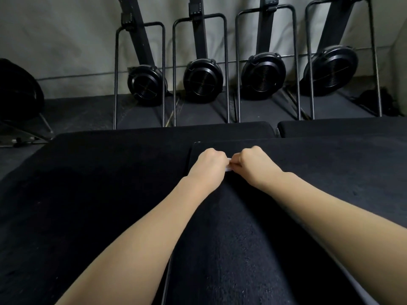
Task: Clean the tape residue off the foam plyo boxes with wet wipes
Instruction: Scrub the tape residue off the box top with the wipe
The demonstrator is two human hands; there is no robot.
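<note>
Both forearms reach over the near foam plyo box (308, 172), left hand (210, 160) and right hand (253, 160) pinching one small white wet wipe (229, 166) between them above its top; opposed pulling could tear it

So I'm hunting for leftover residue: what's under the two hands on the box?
Both hands, left and right, pinch a white wipe over the black foam box. The surface beneath them is covered, so residue there cannot be seen.
</note>
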